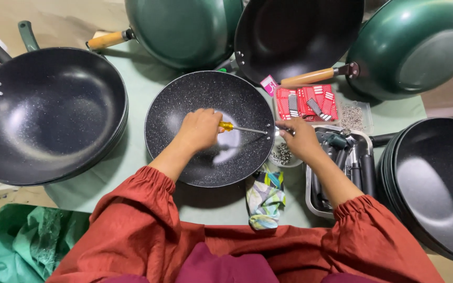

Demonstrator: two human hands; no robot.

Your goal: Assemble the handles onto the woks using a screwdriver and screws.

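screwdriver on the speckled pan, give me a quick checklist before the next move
1. Left hand holds the yellow-handled screwdriver: ok.
2. Screwdriver tip reaches the rim of the speckled pan: ok.
3. Right hand steadies the spot at the rim: ok.
4. Tip seated in a screw: cannot tell, hidden by fingers.
5. Small bowl of screws lies beside the pan: ok.
6. Tray of handles lies by the right hand: ok.

This looks like a small cookware assembly workshop. Stacks of dark pans (pixel 45 112) and green woks (pixel 415 47) crowd the edges of a green-covered table (pixel 142 78), with a tray of handles (pixel 342 167) and loose screws (pixel 351 116) near its right edge.
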